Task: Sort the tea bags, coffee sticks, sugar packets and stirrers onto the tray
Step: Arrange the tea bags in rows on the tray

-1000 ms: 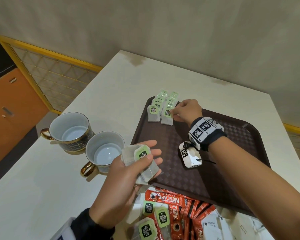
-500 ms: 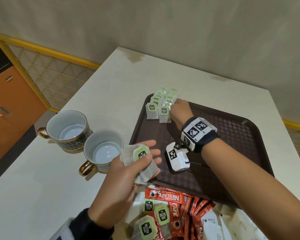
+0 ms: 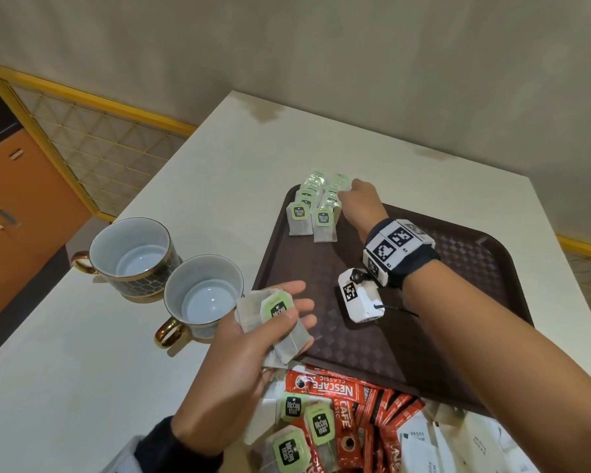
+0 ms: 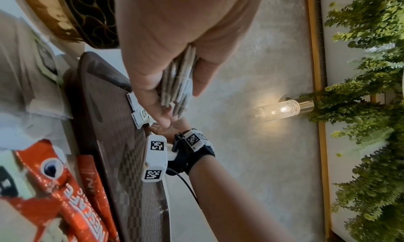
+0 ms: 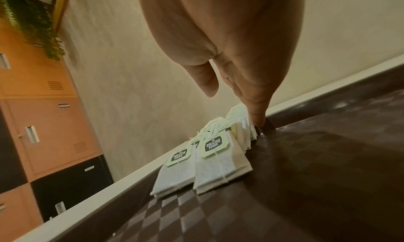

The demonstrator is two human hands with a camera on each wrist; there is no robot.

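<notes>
**Tea bags half sorted, one hand full, the other at the rows**

Near the white table's [image 3: 82, 370] left edge stand two grey ceramic cups with gold handles [image 3: 171, 268], just beside the dark brown checkered plastic tray [image 3: 458, 336]. The left hand [image 3: 239, 363] hovers over the tray's near left corner, thumb pressing a stack of white paper tea bags with green tags [image 3: 275, 322] against straight fingers; the left wrist view shows only the stack's edges [image 4: 178, 83], so their number is unclear. Along the table's near edge lies a loose pile: more tea bags, red foil coffee sticks [image 3: 325, 387] and white paper sugar packets [image 3: 420, 445], cut off by the frame. At the tray's far left corner two overlapping rows of tea bags [image 3: 316, 206] lie flat; the farther ones are blurred. The right hand [image 3: 362, 206] reaches to the right row's far end, fingers pointing down beside the bags [image 5: 258, 114]; whether it pinches one cannot be told.
</notes>
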